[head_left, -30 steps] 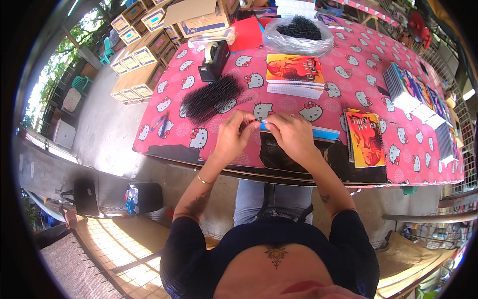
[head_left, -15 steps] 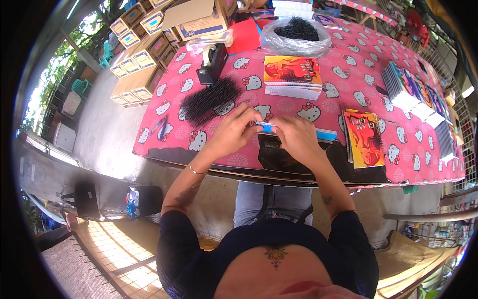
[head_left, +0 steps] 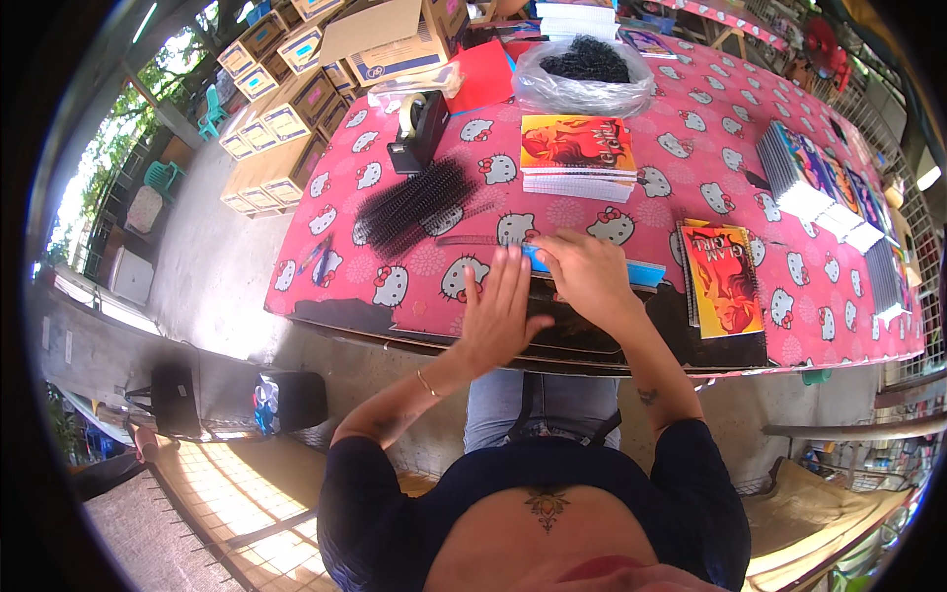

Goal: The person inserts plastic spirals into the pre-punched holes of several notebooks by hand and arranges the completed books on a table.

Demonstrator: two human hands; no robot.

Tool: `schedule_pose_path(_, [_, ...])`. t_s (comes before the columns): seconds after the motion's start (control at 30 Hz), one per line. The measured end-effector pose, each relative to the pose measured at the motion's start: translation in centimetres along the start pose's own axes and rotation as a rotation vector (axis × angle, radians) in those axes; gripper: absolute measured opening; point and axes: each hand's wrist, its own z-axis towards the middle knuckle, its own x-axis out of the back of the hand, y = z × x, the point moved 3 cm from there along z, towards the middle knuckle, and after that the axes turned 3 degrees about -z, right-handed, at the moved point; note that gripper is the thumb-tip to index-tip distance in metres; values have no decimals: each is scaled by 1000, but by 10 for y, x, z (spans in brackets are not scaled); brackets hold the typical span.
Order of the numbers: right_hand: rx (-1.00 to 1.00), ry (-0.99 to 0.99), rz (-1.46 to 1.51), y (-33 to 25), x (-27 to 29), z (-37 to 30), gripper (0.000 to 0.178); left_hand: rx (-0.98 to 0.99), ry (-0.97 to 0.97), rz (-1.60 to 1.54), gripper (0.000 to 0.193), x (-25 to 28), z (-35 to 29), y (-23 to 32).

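Note:
A notebook with a blue strip along its edge [head_left: 646, 273] lies in front of me at the table's near side, mostly covered by my hands. A thin black spiral binding coil [head_left: 469, 240] sticks out to the left from its edge. My right hand [head_left: 589, 279] is closed on the notebook's edge, thumb and fingers bent around it. My left hand [head_left: 501, 314] lies with its fingers stretched out, their tips touching the coil near the notebook's left end. Left of my hands rests a pile of black spiral coils [head_left: 409, 209].
Beyond my hands stands a stack of orange-covered notebooks [head_left: 577, 148]; a few coil-bound ones [head_left: 723, 281] lie to the right. A black tape dispenser [head_left: 419, 133], a plastic bag of black coils [head_left: 587, 79] and more notebook stacks [head_left: 804, 183] occupy the pink table. Cartons [head_left: 281, 113] stand beyond its left side.
My left hand has gone from pinching at the notebook's edge to lying flat, lower and slightly right. The coil now shows sticking out to the left. My right hand has barely moved.

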Motion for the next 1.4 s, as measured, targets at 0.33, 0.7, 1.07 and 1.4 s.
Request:
schedule_pose_path(0.33, [20, -15, -120, 18, 31, -27, 24, -28, 124, 109, 86, 9, 22, -7])
schedule_pose_path(0.7, [4, -102, -62, 23, 35, -28, 22, -83, 93, 110, 79, 34, 61, -4])
schedule_pose_path(1.07, [-81, -144, -55, 29, 39, -32, 31, -338, -20, -160, 78, -5, 5, 31])
schedule_pose_path(1.4, [-199, 114, 770, 72, 46, -82, 55, -252, 95, 34, 82, 31, 74, 29])
